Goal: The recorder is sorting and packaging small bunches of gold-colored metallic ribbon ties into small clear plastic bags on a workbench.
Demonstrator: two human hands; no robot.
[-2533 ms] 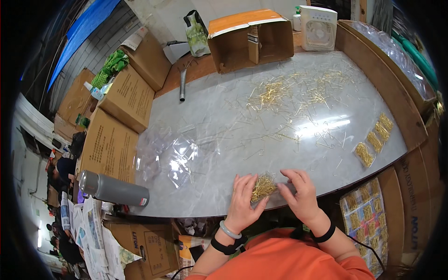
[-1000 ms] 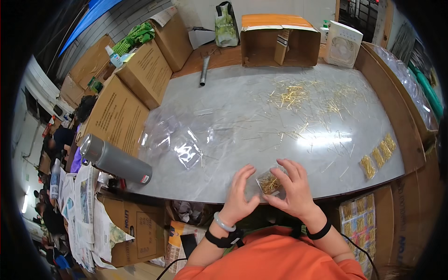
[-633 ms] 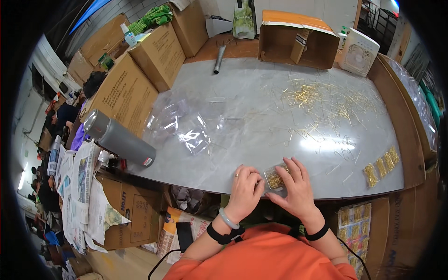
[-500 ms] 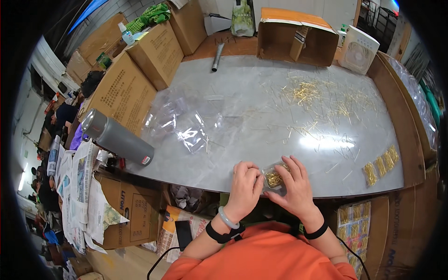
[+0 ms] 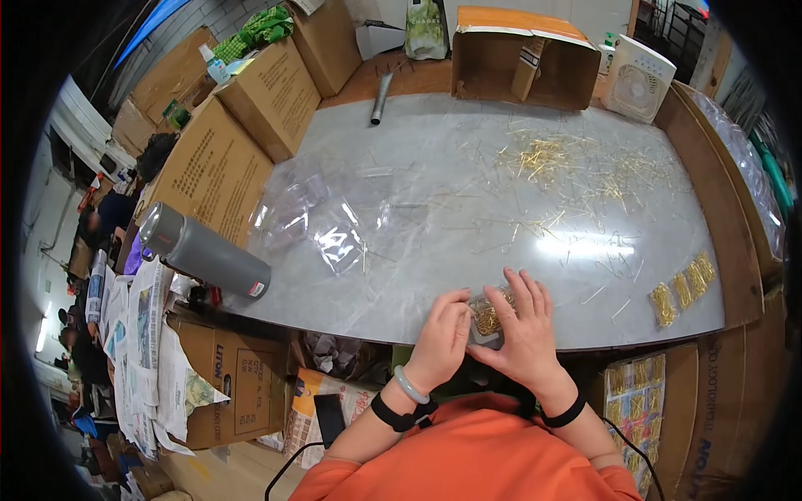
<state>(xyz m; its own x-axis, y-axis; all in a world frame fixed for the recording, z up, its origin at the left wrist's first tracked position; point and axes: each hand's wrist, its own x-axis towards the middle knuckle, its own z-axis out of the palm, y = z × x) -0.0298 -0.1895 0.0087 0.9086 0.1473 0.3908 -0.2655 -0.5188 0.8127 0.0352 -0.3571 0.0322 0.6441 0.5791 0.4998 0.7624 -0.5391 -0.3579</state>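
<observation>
A small clear plastic bag (image 5: 487, 321) packed with thin gold wire pins lies at the table's near edge, between my hands. My left hand (image 5: 444, 341) has its fingers curled and its fingertips pinching the bag's left side. My right hand (image 5: 526, 338) rests at the bag's right side, fingers stretched and thumb apart, partly covering it. Loose gold pins (image 5: 541, 159) are heaped and scattered farther back on the right. Three filled packets (image 5: 683, 290) lie in a row near the right edge. Flat clear plastic bags (image 5: 338, 242) are spread on the left.
A grey bottle (image 5: 205, 250) stands at the left edge, beside cardboard boxes (image 5: 271, 96). At the back are a metal tube (image 5: 381, 98), an open carton (image 5: 476, 71) and a white fan (image 5: 638, 81). A cardboard strip (image 5: 710, 192) borders the right side. Below the table lies a phone (image 5: 330, 417).
My right hand has shifted slightly left and its fingers reach a little higher over the bag. The left hand stays at the bag's side. The view has tilted slightly.
</observation>
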